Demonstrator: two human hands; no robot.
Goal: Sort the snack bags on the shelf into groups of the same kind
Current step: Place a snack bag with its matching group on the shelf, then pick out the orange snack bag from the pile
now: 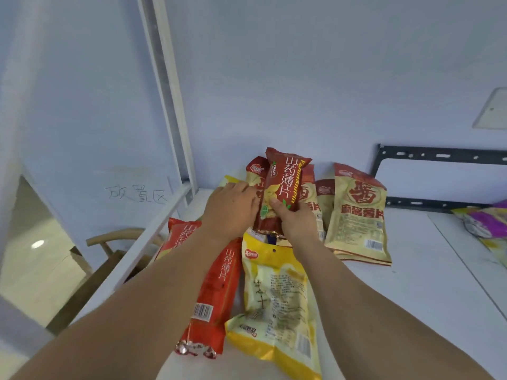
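The dark red snack bag [282,185] is standing up over the white shelf [411,283], and the right hand [295,220] is holding its bottom part in a tight grip with the thumb on front. The left hand [231,208] is touching the bag's left side with bent fingers. Two more red bags [216,294] and a yellow bag [277,300] are lying flat on the shelf under the arms.

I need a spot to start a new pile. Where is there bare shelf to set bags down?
Bare white shelf lies right of the yellow bag, in front of the tan chip bags, reaching to the purple bag. The left is crowded: red yam-chip bags lie by the shelf's edge, and both hands work over the back stack.
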